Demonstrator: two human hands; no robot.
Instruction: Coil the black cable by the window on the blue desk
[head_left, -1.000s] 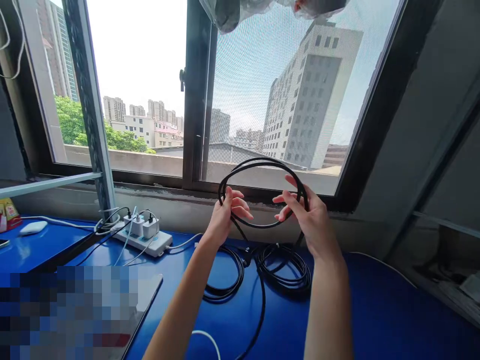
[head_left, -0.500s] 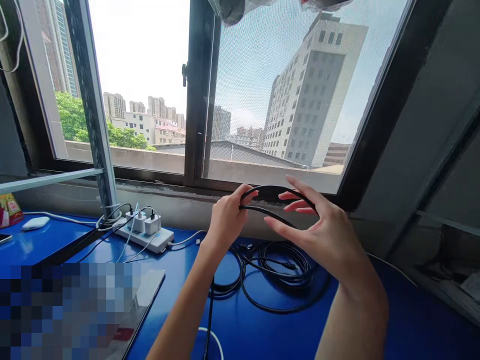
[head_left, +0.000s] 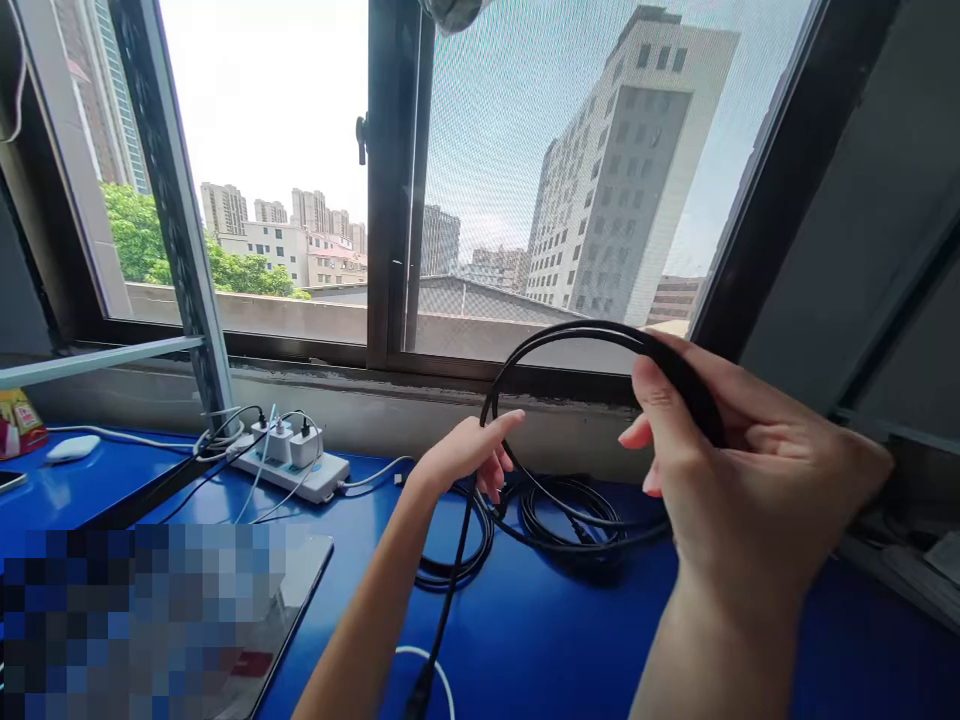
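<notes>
A looped black cable [head_left: 570, 331] hangs in the air between my hands. My right hand [head_left: 757, 460] is closed around its bundled strands on the right, with the thumb pressed over them. At the loop's left side is my left hand [head_left: 469, 455], its thumb stretched out and its fingers apart and loosely bent. The cable passes behind this hand, and any contact there is partly hidden. One strand drops from it to a thick black connector [head_left: 420, 690] near the bottom edge. Beneath lie two more coils, a black coiled cable [head_left: 457, 578] and a larger black coil [head_left: 577, 510].
A white power strip [head_left: 315, 480] with plugged chargers stands on the blue table [head_left: 540, 640]. At the lower left lies a dark glossy panel [head_left: 292, 590], partly blurred out. A white cable [head_left: 442, 675] curves near the front. Behind are a metal post [head_left: 176, 200] and the window frame [head_left: 386, 200].
My right hand has moved right and nearer, closing from an open pose around the cable. My left hand has lowered and loosened from its pinch. The loop is now wider and higher.
</notes>
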